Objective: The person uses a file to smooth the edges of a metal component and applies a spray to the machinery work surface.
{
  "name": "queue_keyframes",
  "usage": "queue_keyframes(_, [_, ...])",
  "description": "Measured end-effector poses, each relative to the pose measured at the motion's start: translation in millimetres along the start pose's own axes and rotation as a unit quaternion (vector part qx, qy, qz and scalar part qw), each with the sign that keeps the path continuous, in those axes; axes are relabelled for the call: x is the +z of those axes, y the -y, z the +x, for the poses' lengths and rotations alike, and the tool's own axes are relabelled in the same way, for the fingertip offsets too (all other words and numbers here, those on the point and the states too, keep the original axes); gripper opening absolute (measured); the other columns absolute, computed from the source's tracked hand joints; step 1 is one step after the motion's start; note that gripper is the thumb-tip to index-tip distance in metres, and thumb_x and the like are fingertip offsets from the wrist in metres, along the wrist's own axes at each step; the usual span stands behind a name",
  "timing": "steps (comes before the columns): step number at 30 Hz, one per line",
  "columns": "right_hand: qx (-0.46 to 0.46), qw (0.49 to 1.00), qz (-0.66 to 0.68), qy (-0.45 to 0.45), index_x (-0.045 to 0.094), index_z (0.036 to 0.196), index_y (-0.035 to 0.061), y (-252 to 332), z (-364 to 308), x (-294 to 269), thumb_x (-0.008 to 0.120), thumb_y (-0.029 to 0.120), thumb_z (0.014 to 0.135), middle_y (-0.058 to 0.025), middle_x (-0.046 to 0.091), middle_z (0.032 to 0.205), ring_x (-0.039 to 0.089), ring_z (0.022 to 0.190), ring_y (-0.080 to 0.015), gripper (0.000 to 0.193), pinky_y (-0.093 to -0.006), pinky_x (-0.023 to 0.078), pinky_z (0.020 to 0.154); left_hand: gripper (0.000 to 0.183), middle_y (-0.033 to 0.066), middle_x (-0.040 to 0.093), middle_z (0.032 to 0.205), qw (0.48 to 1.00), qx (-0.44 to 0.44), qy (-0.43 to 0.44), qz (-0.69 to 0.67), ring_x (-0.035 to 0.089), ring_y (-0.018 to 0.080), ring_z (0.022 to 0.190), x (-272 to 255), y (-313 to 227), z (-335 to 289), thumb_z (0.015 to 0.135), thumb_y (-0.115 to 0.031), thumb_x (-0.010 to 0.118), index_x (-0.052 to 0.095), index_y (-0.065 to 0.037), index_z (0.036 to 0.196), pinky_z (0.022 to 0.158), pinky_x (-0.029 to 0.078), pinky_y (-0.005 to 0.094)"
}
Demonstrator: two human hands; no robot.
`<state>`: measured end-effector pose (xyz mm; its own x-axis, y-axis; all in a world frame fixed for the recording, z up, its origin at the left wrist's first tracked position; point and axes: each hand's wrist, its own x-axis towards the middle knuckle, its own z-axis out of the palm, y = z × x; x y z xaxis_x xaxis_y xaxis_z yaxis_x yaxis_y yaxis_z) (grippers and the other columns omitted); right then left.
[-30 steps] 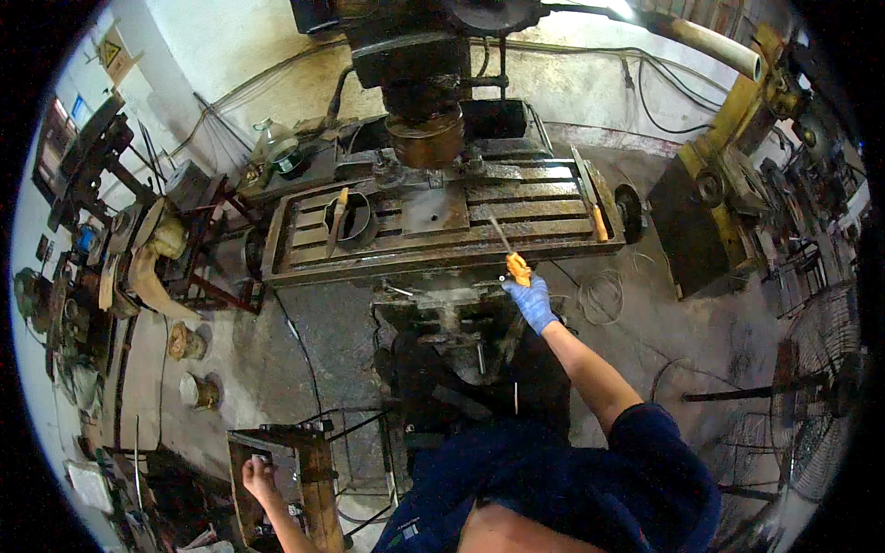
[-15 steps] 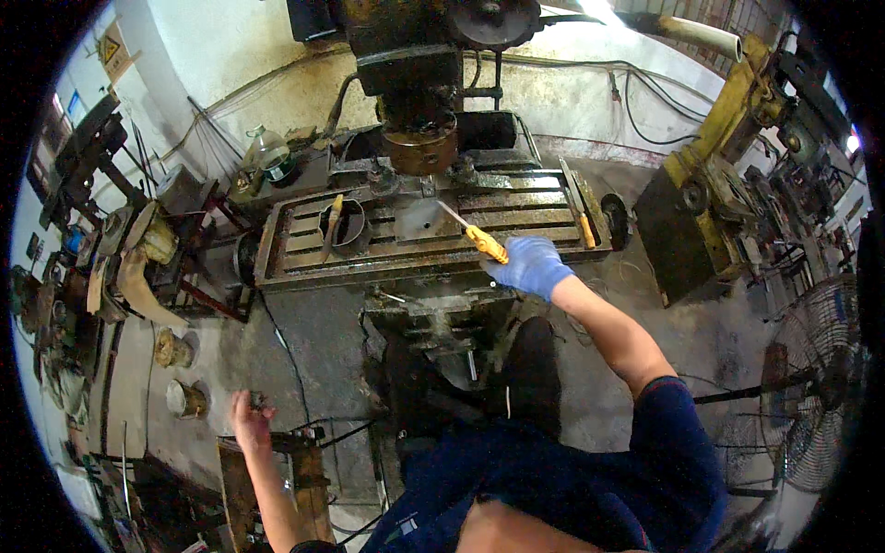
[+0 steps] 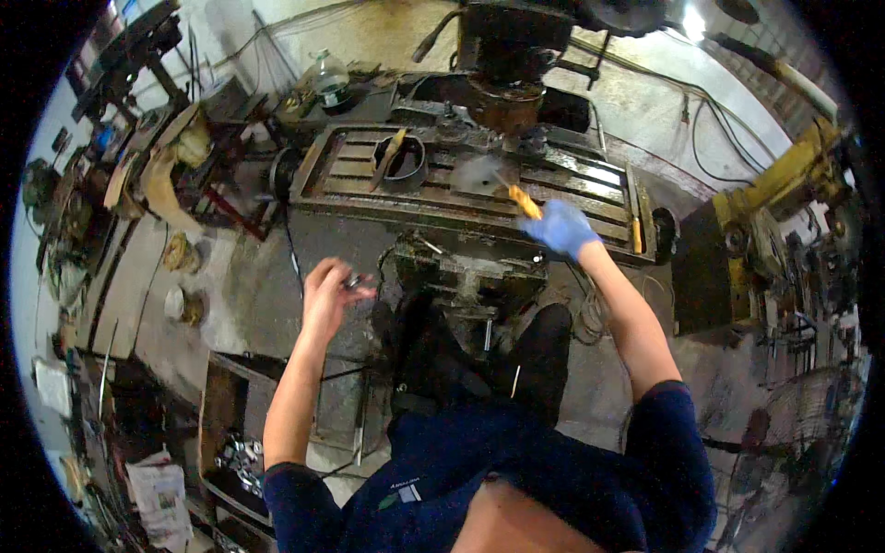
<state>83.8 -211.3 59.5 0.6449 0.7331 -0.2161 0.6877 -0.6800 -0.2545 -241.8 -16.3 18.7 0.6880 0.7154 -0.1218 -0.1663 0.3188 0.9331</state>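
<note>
My right hand, in a blue glove, is closed round a yellow-handled tool with a slim metal shaft. The shaft points up and left over the slotted machine table, toward a pale grey flat patch below the spindle head. Bare and half curled, my left hand is in front of the table's left part. Between its thumb and fingers is a small dark metal piece, blurred and partly hidden. A round pot stands on the table with a yellow-handled brush-like tool across its rim.
Another yellow-handled tool lies along the table's right end. A clear bottle stands behind at the left. Low on the left, a wooden box contains several metal pieces. A yellow machine frame and a fan are on the right.
My left hand has risen from the lower left and come closer to the machine table. My right hand still grips the yellow-handled tool near the table. The whole view has shifted and turned.
</note>
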Motion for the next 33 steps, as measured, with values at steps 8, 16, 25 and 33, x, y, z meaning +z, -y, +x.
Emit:
queue_keyframes(8, [-0.179,0.979,-0.009,0.102,0.064,0.07,0.0043,32.9,-115.6,26.6,0.047,0.06,0.074,-0.0215,0.058,0.065,0.059,0.064,-0.0365,0.059,-0.0429,0.047,0.061,0.016,0.013,0.055,0.06,0.992,-0.085,0.075,0.05,0.059,0.0217,0.05,66.5,38.4,42.6,0.085,-0.014,0.044,0.045,0.001,0.086,0.044,0.05,0.0296])
queue_keyframes(16, [-0.174,0.977,0.025,0.121,0.064,0.068,0.0062,8.9,-118.9,19.8,0.049,0.059,0.074,-0.0199,0.058,0.064,0.058,0.062,-0.0362,0.055,-0.0426,0.047,0.059,0.01,0.0089,0.052,0.058,0.987,-0.086,0.094,0.1,0.051,0.0157,0.043,89.2,51.6,52.3,0.082,-0.012,0.047,0.046,-0.002,0.081,0.036,0.042,0.0251])
queue_keyframes(25, [-0.105,0.962,0.239,-0.082,0.067,0.085,0.0037,-78.0,-14.3,40.2,0.072,0.04,0.067,-0.0135,0.065,0.072,0.062,0.063,-0.0217,0.041,-0.0312,0.047,0.06,0.014,0.0097,0.054,0.065,0.93,0.084,0.161,0.32,0.055,0.0177,0.052,85.1,51.5,55.3,0.081,-0.001,0.056,0.043,-0.002,0.085,0.05,0.044,0.0268])
queue_keyframes(33, [0.088,0.994,0.002,-0.066,0.067,0.08,0.0092,-97.8,-17.5,104.2,0.056,0.058,0.068,-0.0165,0.063,0.077,0.061,0.073,-0.033,0.051,-0.0415,0.049,0.067,0.02,0.0145,0.052,0.069,0.842,0.165,0.168,0.485,0.054,0.0291,0.062,115.5,38.5,75.1,0.074,-0.003,0.062,0.046,-0.002,0.086,0.058,0.042,0.0357])
